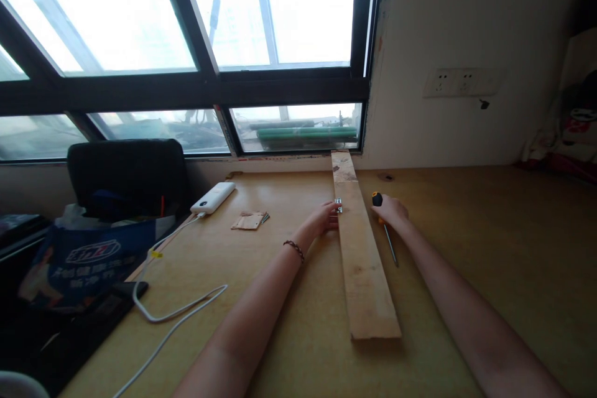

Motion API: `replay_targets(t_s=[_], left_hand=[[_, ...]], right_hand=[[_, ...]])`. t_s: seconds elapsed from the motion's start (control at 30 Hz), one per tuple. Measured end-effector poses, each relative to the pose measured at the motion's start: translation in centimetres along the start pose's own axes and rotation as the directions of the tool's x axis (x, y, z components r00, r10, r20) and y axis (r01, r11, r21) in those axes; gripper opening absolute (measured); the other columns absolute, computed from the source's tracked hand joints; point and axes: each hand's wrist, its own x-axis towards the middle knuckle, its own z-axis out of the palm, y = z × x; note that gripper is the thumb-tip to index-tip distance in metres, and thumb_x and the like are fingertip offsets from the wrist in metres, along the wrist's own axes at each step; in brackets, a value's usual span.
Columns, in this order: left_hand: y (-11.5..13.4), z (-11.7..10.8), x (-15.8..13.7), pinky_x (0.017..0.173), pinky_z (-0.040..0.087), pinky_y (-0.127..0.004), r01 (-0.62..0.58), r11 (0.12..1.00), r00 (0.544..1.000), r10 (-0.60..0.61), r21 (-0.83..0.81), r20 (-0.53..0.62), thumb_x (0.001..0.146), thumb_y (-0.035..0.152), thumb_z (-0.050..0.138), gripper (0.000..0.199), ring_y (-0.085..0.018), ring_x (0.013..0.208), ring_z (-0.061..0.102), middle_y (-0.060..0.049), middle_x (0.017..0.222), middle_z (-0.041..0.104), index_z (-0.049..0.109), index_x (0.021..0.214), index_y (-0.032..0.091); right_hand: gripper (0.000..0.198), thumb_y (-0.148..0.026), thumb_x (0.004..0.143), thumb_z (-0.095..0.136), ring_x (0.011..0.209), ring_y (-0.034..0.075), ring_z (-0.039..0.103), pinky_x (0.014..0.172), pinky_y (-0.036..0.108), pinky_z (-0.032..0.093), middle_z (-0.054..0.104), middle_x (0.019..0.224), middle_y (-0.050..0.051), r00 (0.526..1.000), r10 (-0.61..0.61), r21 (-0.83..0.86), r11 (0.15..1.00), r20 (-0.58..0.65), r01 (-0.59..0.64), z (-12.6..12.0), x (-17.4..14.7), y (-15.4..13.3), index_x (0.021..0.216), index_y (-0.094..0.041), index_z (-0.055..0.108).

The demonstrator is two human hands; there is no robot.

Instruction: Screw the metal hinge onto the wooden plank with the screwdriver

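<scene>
At the left of the frame a blue printed bag (88, 261) sits beside a black chair back (125, 177), and a white power bank (213, 198) trails its white cable (177, 311) across the wooden desk (489, 249); a small flat packet (250, 220) lies just right of it. Near the centre the left hand (324, 217) reaches to the left edge of a long wooden plank (361, 249) and pinches a small metal hinge (338, 205) against it, fingertips pressed together on the metal — the hinge sits on the plank's upper stretch, toward the window. Just right of the plank the right hand (390, 210) is curled around the handle of a screwdriver (385, 227), shaft resting on the desk and pointing toward the lower frame. The step in hand looks like positioning the hinge — next the driver tip would need bringing onto it while the left hand steadies it
</scene>
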Motion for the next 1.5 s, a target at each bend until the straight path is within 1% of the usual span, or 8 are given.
replay_targets(t_s=[0.4, 0.5, 0.57, 0.63, 0.77, 0.83, 1.03, 1.5], left_hand=[[0.3, 0.3, -0.4, 0.052, 0.05, -0.025, -0.007, 1.0, 1.0, 0.007, -0.007, -0.007, 0.069, 0.027, 0.06, 0.025, -0.014, 0.059, 0.061, -0.003, 0.079, 0.061, 0.053, 0.091, 0.019], [0.2, 0.3, -0.4, 0.052, 0.05, -0.025, -0.009, 1.0, 1.0, 0.009, -0.015, -0.01, 0.069, 0.027, 0.061, 0.025, -0.014, 0.06, 0.061, -0.003, 0.08, 0.061, 0.053, 0.091, 0.019], [0.2, 0.3, -0.4, 0.053, 0.051, -0.025, -0.016, 1.0, 1.0, 0.016, -0.016, -0.01, 0.069, 0.028, 0.061, 0.025, -0.014, 0.061, 0.061, -0.004, 0.081, 0.061, 0.053, 0.091, 0.019], [0.2, 0.3, -0.5, 0.053, 0.051, -0.026, -0.021, 1.0, 1.0, 0.021, -0.015, -0.004, 0.069, 0.028, 0.061, 0.025, -0.014, 0.062, 0.061, -0.004, 0.082, 0.062, 0.054, 0.091, 0.019], [0.2, 0.4, -0.5, 0.055, 0.051, -0.026, -0.026, 1.0, 1.0, 0.026, -0.014, 0.012, 0.069, 0.03, 0.062, 0.025, -0.014, 0.062, 0.061, -0.004, 0.081, 0.062, 0.054, 0.091, 0.019], [0.2, 0.3, -0.6, 0.055, 0.051, -0.026, -0.037, 0.999, 0.999, 0.037, -0.018, 0.016, 0.069, 0.03, 0.062, 0.026, -0.013, 0.061, 0.06, -0.003, 0.079, 0.061, 0.054, 0.091, 0.019], [0.0, 0.1, -0.4, 0.057, 0.051, -0.027, -0.029, 0.999, 0.999, 0.03, -0.041, 0.017, 0.067, 0.03, 0.064, 0.026, -0.014, 0.062, 0.06, -0.003, 0.076, 0.061, 0.054, 0.088, 0.019], [0.3, 0.0, -0.1, 0.055, 0.049, -0.023, 0.073, 0.991, 0.997, -0.068, -0.109, 0.048, 0.073, 0.027, 0.056, 0.012, -0.012, 0.056, 0.058, -0.003, 0.067, 0.061, 0.056, 0.077, 0.016]], right_hand=[[0.048, -0.053, 0.064, 0.059, 0.09, 0.031, 0.06, 0.067, 0.037, 0.046, 0.062, 0.097, 0.016, 0.996, 0.092, 0.005, 0.996, 0.01, -0.092, 0.7, 0.3, 1.2, 0.097, -0.018, 0.063], [0.051, -0.047, 0.065, 0.06, 0.09, 0.031, 0.058, 0.07, 0.038, 0.045, 0.058, 0.1, 0.019, 0.99, 0.084, 0.054, 0.995, -0.114, -0.078, 0.6, 0.2, 1.1, 0.104, -0.014, 0.059], [0.048, -0.038, 0.07, 0.058, 0.095, 0.03, 0.055, 0.076, 0.038, 0.044, 0.056, 0.104, 0.019, 0.95, -0.002, 0.112, 0.993, -0.311, 0.039, 0.3, 0.0, 0.6, 0.111, -0.012, 0.054], [0.041, -0.029, 0.074, 0.054, 0.098, 0.026, 0.053, 0.082, 0.037, 0.041, 0.057, 0.104, 0.016, 0.861, -0.164, 0.16, 0.95, -0.481, 0.27, 0.0, -0.4, -0.3, 0.112, -0.013, 0.053], [0.027, -0.029, 0.073, 0.059, 0.079, 0.018, 0.056, 0.076, 0.03, 0.043, 0.062, 0.089, 0.006, 0.767, -0.483, 0.321, 0.712, -0.424, 0.625, 0.0, -1.7, -3.1, 0.098, -0.019, 0.06], [0.022, -0.031, 0.072, 0.06, 0.073, 0.016, 0.056, 0.071, 0.028, 0.042, 0.064, 0.083, 0.003, 0.782, -0.519, 0.386, 0.681, -0.346, 0.622, 0.3, -2.5, -4.4, 0.09, -0.02, 0.063], [0.019, -0.037, 0.067, 0.062, 0.073, 0.016, 0.054, 0.064, 0.025, 0.038, 0.062, 0.07, 0.002, 0.908, -0.358, 0.406, 0.812, -0.218, 0.419, 1.2, -3.2, -6.2, 0.073, -0.019, 0.062], [0.019, -0.036, 0.062, 0.061, 0.075, 0.017, 0.049, 0.059, 0.024, 0.031, 0.059, 0.069, 0.001, 0.955, -0.264, 0.33, 0.897, -0.136, 0.295, 1.0, -2.7, -7.1, 0.07, -0.021, 0.055]])
